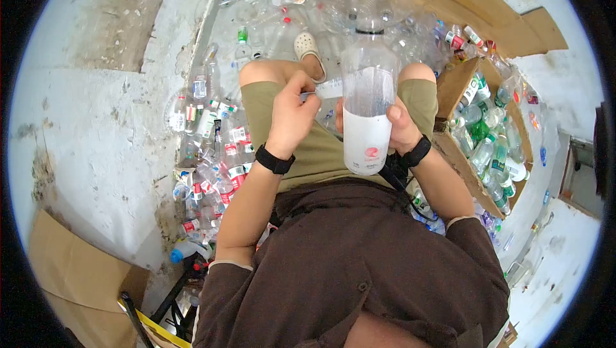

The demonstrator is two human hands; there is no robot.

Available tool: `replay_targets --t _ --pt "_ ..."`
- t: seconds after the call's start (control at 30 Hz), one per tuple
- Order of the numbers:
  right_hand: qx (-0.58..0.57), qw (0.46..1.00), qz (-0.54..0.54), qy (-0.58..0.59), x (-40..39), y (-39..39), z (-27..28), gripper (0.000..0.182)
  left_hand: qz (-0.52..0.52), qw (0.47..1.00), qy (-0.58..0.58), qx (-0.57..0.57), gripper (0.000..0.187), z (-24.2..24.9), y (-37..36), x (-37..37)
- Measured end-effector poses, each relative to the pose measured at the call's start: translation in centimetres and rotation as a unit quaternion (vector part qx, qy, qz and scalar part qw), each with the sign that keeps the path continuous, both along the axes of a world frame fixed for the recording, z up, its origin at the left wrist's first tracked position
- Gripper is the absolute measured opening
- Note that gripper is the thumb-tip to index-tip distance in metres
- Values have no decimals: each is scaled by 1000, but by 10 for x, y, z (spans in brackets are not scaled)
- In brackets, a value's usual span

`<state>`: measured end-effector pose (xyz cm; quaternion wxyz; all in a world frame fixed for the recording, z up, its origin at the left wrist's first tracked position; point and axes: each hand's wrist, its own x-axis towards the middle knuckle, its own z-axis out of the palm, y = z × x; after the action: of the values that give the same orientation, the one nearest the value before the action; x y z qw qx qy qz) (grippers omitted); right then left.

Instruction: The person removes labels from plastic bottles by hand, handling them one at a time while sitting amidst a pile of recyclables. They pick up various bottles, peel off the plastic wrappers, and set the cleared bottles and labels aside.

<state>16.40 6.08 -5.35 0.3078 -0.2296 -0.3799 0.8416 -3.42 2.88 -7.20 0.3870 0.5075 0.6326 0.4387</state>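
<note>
In my right hand (403, 127) is a large clear plastic bottle (369, 50), its fingers wrapped round the side. The bottle tilts with its base toward me and its neck, with a dark ring, pointing away. A white label (367, 139) with a red logo covers its lower part; above it the wall looks see-through with a whitish patch. My left hand (296, 114) is closed in a pinch on a white label strip (330, 88), which stretches toward the bottle's side. Both hands are above my lap, between the knees.
Left of my legs lies a heap of plastic bottles (224, 149). More clear bottles (369, 1) are piled beyond my feet. A cardboard box (478, 178) of green-labelled bottles stands at right. Cardboard sheets (83, 277) lean at lower left, and walls rise on both sides.
</note>
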Motion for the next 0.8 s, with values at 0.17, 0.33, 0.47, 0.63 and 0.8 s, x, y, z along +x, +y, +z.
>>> replay_targets --t 0.17,0.33,0.47,0.63,0.8 --pt "2 999 49 -11 7 6 13 96 -42 982 128 129 30 14 -1 -4" --pt "-5 996 89 -13 11 4 -8 100 -129 964 -216 86 28 20 -1 7" --pt "-10 998 56 5 12 4 -8 93 -153 967 -205 -13 21 20 -7 1" --pt "190 957 -103 -192 -1 6 -12 73 -10 1000 -18 4 9 19 -9 8" --pt "235 928 -168 -234 -12 -1 -1 70 -70 989 43 123 5 21 -13 26"
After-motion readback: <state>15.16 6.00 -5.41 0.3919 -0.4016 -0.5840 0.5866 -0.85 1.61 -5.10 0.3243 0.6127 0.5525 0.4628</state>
